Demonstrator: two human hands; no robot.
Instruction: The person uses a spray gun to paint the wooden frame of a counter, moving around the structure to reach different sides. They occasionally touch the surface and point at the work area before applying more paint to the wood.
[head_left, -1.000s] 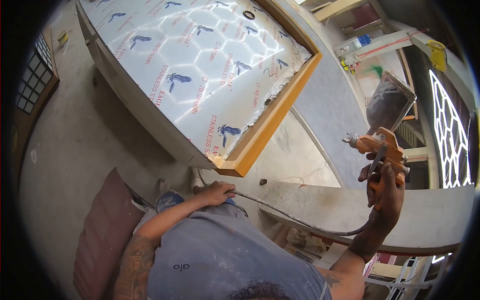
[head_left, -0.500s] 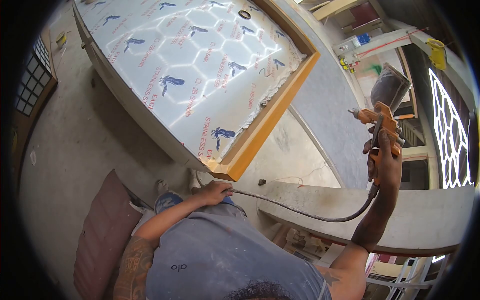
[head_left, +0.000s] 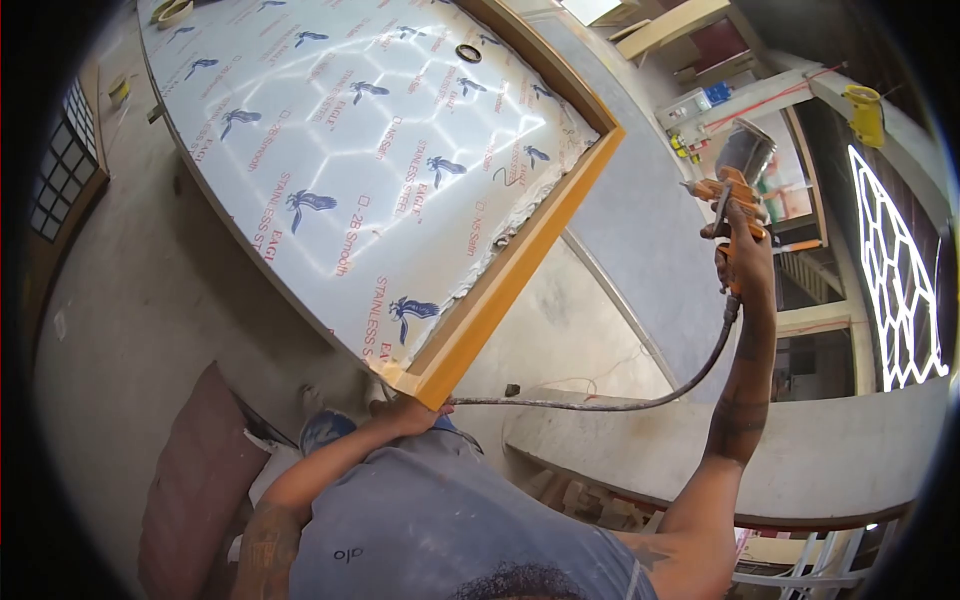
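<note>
Head view:

1. Grips the orange spray gun (head_left: 735, 200) with the right hand (head_left: 748, 255), fingers wrapped around handle and trigger area, to the right of the framed panel (head_left: 340, 180) and apart from it.
2. Holds the hose (head_left: 600, 405) in the left hand (head_left: 408, 415), closed around it at the panel's near corner, with fingers partly hidden there. Cannot tell whether in contact with the panel.
3. Carries a smudged cup (head_left: 748, 155) atop the spray gun, to the right of the panel.
4. Runs from the left hand, below the panel's near corner, rightward and up to the base of the gun's handle, as a hose.
5. Wears a gray shirt (head_left: 450, 520), below the panel in the view.
6. Shows eagle logos and "STAINLESS STEEL" lettering on the panel's film, inside a wood-colored edge (head_left: 520, 270), with a dark ring (head_left: 468, 53) on top.
7. Shows a maroon sheet (head_left: 195, 490) below and left of the panel, and a pale ledge (head_left: 820, 450) below and right.
8. Shows a yellow container (head_left: 862, 115) and glowing white hexagonal lines (head_left: 897, 290) far to the right of the panel.
</note>
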